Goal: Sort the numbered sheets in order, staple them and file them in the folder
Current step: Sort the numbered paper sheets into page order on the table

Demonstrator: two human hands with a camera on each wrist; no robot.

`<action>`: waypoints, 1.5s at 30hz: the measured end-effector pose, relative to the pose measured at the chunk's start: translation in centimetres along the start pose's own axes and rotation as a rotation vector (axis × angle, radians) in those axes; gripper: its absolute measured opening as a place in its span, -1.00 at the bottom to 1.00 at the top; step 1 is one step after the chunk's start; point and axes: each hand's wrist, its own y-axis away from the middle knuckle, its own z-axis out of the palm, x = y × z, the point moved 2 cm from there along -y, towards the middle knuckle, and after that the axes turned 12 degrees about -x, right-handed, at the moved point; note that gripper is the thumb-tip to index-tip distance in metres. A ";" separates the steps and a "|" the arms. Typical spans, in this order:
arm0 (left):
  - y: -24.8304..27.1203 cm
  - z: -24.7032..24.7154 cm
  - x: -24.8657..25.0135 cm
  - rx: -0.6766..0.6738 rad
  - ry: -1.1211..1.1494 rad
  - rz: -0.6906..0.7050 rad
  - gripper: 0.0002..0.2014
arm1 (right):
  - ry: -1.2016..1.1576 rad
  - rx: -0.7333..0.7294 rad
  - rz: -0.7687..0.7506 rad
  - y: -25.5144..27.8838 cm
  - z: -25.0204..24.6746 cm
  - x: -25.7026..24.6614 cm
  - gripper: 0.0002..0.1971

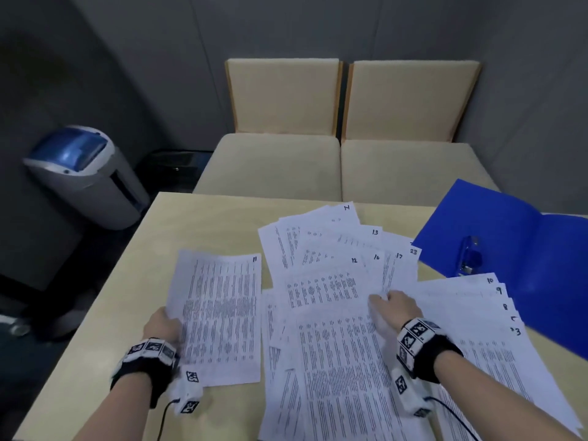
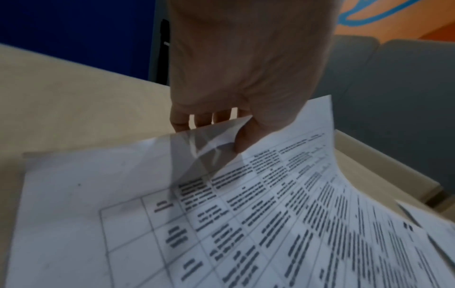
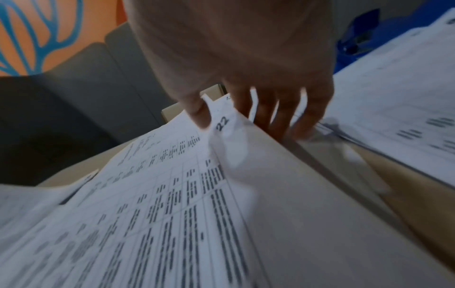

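sheet 11 thin, curled, left hand pinching

— Where does everything sit on the table?

— Sheet 11 lies at the left, the left hand at its left edge. To its right spreads a loose pile of sheets, the right hand on it.

— And further right?

— A fanned stack beside the pile. Behind that lies the open folder, with the stapler on it.

— Beyond the table?

— Two chairs behind; a shredder on the floor to the left.
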 end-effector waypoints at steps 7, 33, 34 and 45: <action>0.2 0.9 0.7 -0.036 0.222 0.074 -0.69 | 0.028 0.080 -0.011 -4.9 0.2 -4.4 -0.34; 1.9 5.2 12.0 -0.276 0.444 0.344 -0.79 | -0.775 -0.118 -0.303 -3.2 -5.5 -8.1 -0.87; 2.0 5.4 12.3 -0.284 0.444 0.354 -0.83 | -0.797 -0.146 -0.303 -3.0 -5.4 -8.2 -0.87; 3.3 7.6 13.4 -0.330 0.394 0.443 -0.68 | -0.831 -0.326 -0.234 -3.5 -1.3 -6.0 -0.62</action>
